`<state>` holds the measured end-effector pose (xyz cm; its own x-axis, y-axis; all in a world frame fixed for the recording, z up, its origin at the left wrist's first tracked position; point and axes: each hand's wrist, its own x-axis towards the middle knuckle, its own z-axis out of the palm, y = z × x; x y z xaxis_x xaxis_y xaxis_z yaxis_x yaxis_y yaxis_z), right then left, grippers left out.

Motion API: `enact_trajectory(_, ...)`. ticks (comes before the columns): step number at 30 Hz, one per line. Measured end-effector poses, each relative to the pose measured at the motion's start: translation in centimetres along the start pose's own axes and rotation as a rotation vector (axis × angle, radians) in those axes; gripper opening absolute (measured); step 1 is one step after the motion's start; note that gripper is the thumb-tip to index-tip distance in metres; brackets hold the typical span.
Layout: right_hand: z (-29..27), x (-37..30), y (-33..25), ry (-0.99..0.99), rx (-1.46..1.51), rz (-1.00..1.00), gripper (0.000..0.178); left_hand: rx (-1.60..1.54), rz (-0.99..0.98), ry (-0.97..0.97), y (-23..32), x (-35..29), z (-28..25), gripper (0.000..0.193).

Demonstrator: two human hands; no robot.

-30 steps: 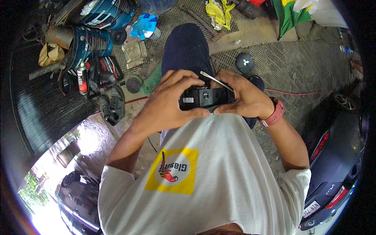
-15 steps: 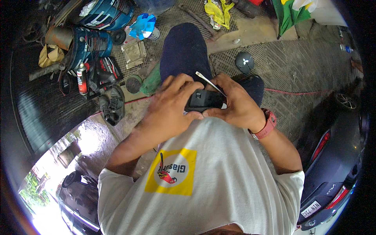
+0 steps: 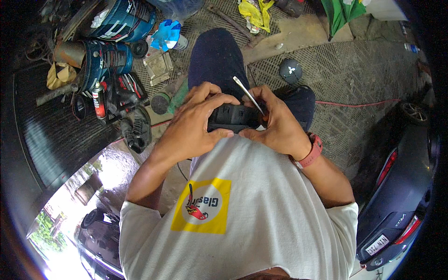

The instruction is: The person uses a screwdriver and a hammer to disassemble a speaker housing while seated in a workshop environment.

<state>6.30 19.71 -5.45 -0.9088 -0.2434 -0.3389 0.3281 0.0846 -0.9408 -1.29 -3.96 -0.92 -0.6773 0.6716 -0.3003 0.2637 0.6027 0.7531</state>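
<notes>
Bracing the black plastic part from both ends, you have its near edge just beside your shirt and a dark trouser leg beyond its far edge. Room opens to the part's right, where patterned floor runs past the dark cap toward a car; shoes lie to its left. Your left hand is clamped on the part's left end, fingers arched over it, thumb along the near edge. Your right hand grips its right end and a screwdriver (handle mostly hidden), the shaft slanting past the far edge.
</notes>
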Motion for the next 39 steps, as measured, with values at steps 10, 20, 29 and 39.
enact_trajectory(10, 0.0, -0.5, 0.4, 0.018, -0.075, -0.050, 0.071, -0.012, 0.001, -0.043, 0.1, 0.5, 0.5, 0.067)
enact_trajectory(20, 0.2, -0.7, -0.8, 0.108, -0.242, -0.095, 0.074, -0.113, 0.012, -0.037, -1.0, 1.1, 0.7, 0.066)
enact_trajectory(29, 1.1, -2.3, -3.4, -0.020, 0.055, 0.009, 0.076, -0.033, -0.032, -0.075, 2.8, -1.4, -2.4, 0.060)
enact_trajectory(39, -3.3, -3.7, -2.9, 0.114, -0.493, -0.190, 0.032, 0.196, 0.039, -0.091, 1.7, 0.2, 0.0, 0.059)
